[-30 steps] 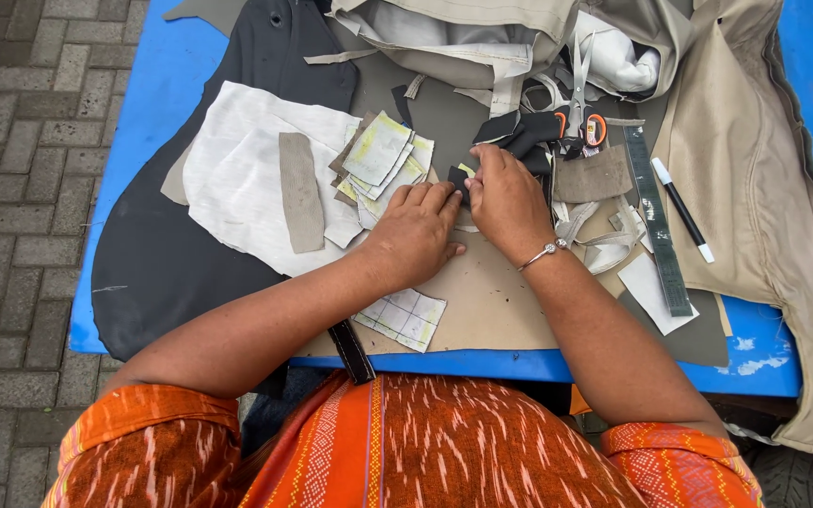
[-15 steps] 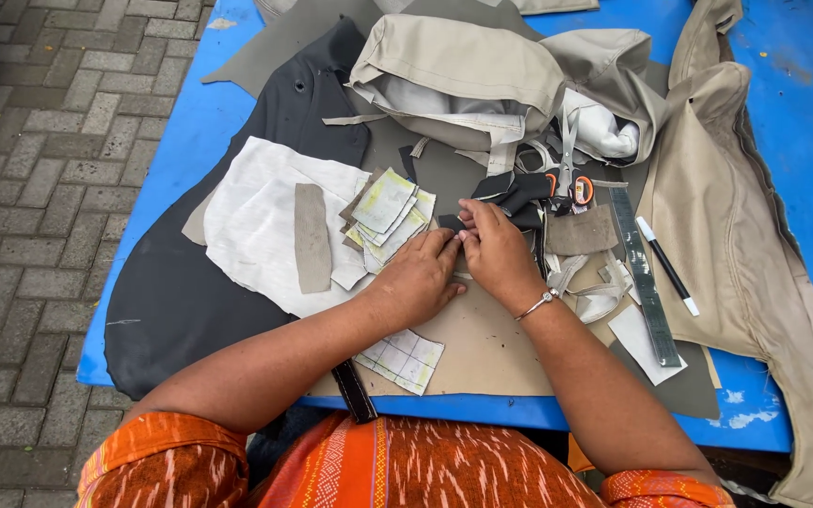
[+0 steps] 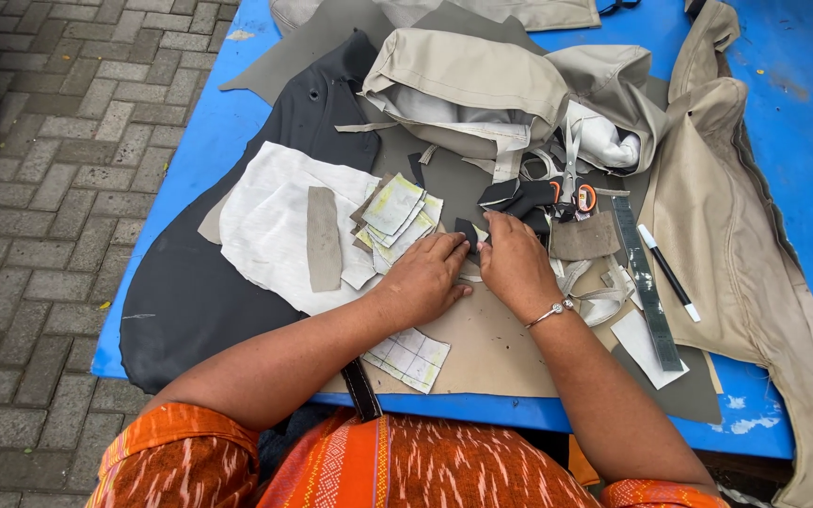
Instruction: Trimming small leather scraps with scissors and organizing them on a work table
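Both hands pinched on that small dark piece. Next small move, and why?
Probably press the small dark piece flat onto the tan sheet before doing anything else. The left hand and right hand meet at it with fingertips, so it looks pinched rather than laid down. The scissors lie just beyond the right hand, untouched, so cutting seems a later step.
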